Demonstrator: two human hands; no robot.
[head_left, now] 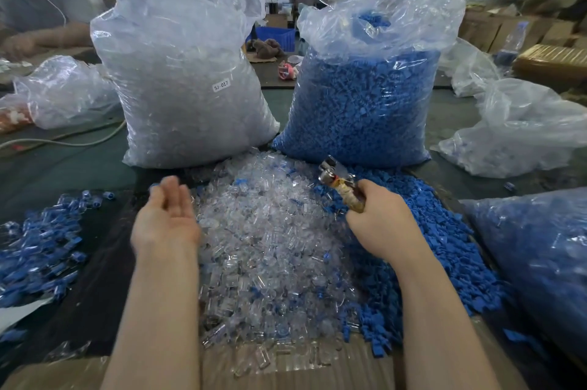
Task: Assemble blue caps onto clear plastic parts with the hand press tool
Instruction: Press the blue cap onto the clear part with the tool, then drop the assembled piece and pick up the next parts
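metal press tool point(336, 178) tip up-left

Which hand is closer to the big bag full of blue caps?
The right hand. It grips the press tool just below the front of the bag of blue caps. The left hand is open, farther off, across the clear parts pile.

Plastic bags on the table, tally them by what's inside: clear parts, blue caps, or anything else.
Bag of clear parts: 1
Bag of blue caps: 1
Bag of capped blue-and-clear pieces: 1
Slack bags, contents unclear: 3
Total: 6
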